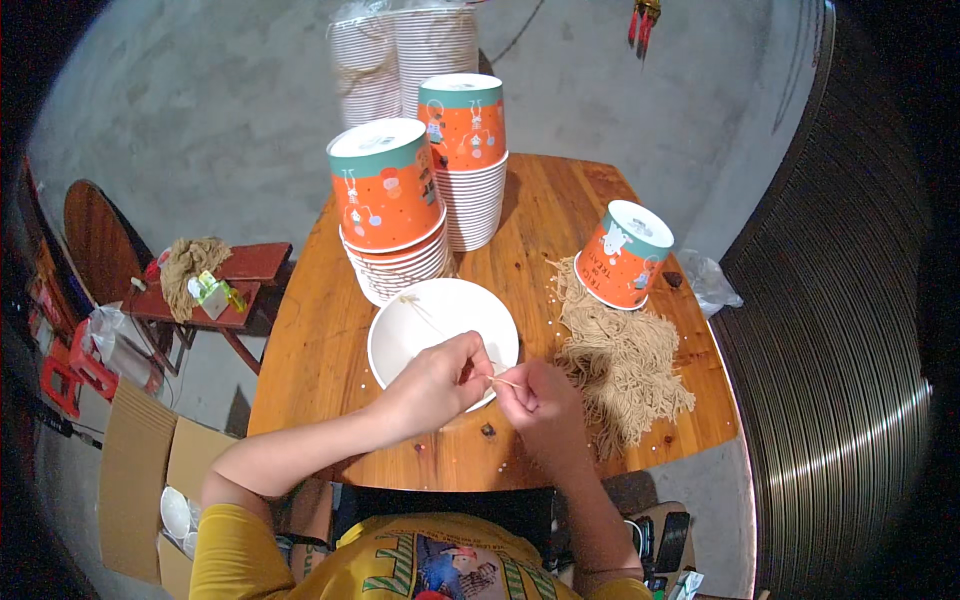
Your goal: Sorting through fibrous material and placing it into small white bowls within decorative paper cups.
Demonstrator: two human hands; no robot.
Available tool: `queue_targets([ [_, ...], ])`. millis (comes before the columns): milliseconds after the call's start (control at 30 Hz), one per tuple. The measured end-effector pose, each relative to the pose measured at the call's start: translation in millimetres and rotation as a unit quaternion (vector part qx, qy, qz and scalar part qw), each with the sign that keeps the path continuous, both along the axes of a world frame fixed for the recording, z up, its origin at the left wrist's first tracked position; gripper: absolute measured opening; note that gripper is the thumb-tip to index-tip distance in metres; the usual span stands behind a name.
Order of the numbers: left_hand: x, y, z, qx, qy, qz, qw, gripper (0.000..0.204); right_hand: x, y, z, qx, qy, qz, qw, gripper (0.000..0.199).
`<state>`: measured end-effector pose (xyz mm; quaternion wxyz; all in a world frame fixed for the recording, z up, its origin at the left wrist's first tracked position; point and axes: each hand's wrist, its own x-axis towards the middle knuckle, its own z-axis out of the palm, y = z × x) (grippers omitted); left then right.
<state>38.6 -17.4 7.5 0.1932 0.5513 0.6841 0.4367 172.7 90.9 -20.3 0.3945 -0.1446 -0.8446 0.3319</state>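
Both of my hands meet over the near right rim of a white paper bucket (398, 338), whose open mouth faces up toward me. My left hand (437, 380) pinches a thin beige string (504, 382) between thumb and fingertips. Close beside it, my right hand (545, 408) pinches the same string, and a short length shows between the two. Another pale strand lies at the bucket's far inner edge. To the right of my right hand spreads a heap of loose beige strings (630, 375). An upside-down orange bucket (622, 258) stands at the heap's far end.
Two stacks of nested buckets, with an orange bucket (385, 205) and another orange bucket (470, 130) on top, stand on the wooden table (550, 210). Wrapped white stacks (435, 45) rise behind. A red bench (255, 262) and cardboard box (140, 480) are left; a ridged shutter (845, 340) is right.
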Motion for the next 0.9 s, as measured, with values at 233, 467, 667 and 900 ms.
queue_targets([
  [233,-3,2,-5,-0.013,-0.128,-0.018,0.992,0.009,1,-3,0,-0.007,0.016,-0.001,1.0,0.01],
  [467,-4,4,-1,-0.034,-0.173,-0.018,0.984,0.014,1,-7,2,-0.1,-0.006,0.006,0.995,0.006],
  [667,-8,5,-1,-0.057,-0.241,-0.029,0.969,0.02,-1,-11,0,-0.197,-0.015,-0.017,0.98,0.003],
  [900,-12,7,4,-0.086,-0.352,-0.028,0.932,0.027,-2,-8,-7,-0.167,-0.008,-0.016,0.986,0.004],
])
